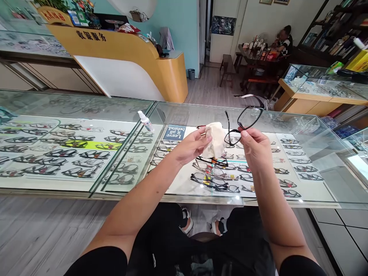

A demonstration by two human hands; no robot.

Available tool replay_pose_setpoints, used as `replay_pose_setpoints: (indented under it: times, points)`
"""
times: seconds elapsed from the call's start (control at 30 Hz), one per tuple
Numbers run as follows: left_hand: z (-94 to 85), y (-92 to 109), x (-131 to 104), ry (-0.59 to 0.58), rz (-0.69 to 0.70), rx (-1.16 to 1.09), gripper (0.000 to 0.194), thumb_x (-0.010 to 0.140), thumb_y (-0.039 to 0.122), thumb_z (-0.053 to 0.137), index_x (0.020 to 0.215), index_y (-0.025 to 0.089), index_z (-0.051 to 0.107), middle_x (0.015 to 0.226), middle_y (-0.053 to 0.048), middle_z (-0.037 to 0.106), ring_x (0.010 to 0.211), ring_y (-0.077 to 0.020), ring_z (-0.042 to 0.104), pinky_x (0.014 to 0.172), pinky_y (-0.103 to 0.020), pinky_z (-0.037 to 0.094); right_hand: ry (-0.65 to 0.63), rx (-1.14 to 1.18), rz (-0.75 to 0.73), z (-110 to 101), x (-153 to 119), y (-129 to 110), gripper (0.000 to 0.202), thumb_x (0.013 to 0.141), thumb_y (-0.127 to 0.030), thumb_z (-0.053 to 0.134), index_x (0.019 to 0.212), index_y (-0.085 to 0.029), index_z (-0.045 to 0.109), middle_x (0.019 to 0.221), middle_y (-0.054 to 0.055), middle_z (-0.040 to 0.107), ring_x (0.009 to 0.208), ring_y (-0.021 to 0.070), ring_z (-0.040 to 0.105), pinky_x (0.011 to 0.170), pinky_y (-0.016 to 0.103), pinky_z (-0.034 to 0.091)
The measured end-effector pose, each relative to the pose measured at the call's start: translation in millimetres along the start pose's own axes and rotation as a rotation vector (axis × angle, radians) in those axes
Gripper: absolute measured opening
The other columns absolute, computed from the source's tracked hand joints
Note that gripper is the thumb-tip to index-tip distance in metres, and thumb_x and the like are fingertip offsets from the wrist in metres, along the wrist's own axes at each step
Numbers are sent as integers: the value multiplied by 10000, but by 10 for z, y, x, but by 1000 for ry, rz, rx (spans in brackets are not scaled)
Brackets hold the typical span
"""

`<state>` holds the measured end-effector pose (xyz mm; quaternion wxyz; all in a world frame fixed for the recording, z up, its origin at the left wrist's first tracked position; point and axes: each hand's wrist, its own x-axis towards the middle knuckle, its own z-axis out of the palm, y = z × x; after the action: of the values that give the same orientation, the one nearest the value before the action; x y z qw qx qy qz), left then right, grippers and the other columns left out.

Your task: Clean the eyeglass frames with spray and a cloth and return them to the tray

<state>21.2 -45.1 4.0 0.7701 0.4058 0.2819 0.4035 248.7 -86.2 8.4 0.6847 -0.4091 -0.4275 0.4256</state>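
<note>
My left hand (pixel 195 143) pinches a cream-coloured cloth (pixel 215 140) above the glass display counter. To its right, my right hand (pixel 257 145) grips a pair of black-framed eyeglasses (pixel 249 117) near the bridge, with the temples unfolded. The cloth and the eyeglasses are close together; I cannot tell whether they touch. On the counter's glass top lie a few more black eyeglasses (pixel 209 181), below the cloth. A small white spray bottle (pixel 146 122) stands on the glass to the left of my left hand.
The glass counter (pixel 172 197) spans the view, with rows of eyeglasses inside. Beyond it stand a yellow and white service desk (pixel 169 76), a bin (pixel 191 74) and a wooden bench (pixel 228 63). A person (pixel 284 40) sits at a far table. Another display case (pixel 324 96) is at right.
</note>
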Motion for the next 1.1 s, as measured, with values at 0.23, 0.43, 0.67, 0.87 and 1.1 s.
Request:
replay_pose_setpoints:
  times: [0.23, 0.43, 0.67, 0.87, 1.1]
  points:
    - [-16, -5, 26, 35, 35, 88, 678, 687, 104, 940, 1319, 160, 701, 1103, -76, 777, 909, -166, 724, 785, -256, 548, 14, 40, 34, 16, -7, -31, 328, 646, -493, 1034, 773, -278, 821, 858, 2, 806, 813, 176, 690, 827, 354, 568]
    - [-31, 17, 52, 141, 44, 3, 377, 830, 166, 822, 1198, 180, 738, 1051, -54, 792, 836, -151, 714, 711, -253, 539, 3, -29, -9, 1, -3, -28, 306, 704, -511, 983, 793, -279, 805, 880, 11, 800, 852, 188, 702, 823, 366, 564]
    - [-25, 19, 62, 138, 68, 37, 406, 803, 264, 932, 1151, 187, 740, 955, -20, 771, 765, -134, 686, 689, -254, 535, -11, -48, -1, -3, -2, -26, 350, 699, -543, 973, 815, -276, 777, 874, 19, 786, 920, 221, 740, 837, 383, 580]
    - [-37, 45, 78, 178, 82, 34, 456, 739, 447, 990, 921, 170, 677, 759, 30, 664, 642, -104, 597, 590, -236, 502, -43, -28, 13, 37, 54, -64, 402, 653, -562, 997, 744, -271, 735, 780, 9, 717, 1056, 259, 750, 898, 385, 577]
    - [-33, 89, 43, 181, 89, 9, 351, 801, 389, 944, 927, 186, 686, 804, 28, 675, 691, -107, 626, 616, -225, 495, -117, -53, 22, 199, 145, -239, 387, 652, -565, 1001, 726, -272, 758, 757, 11, 713, 1054, 261, 739, 963, 410, 576]
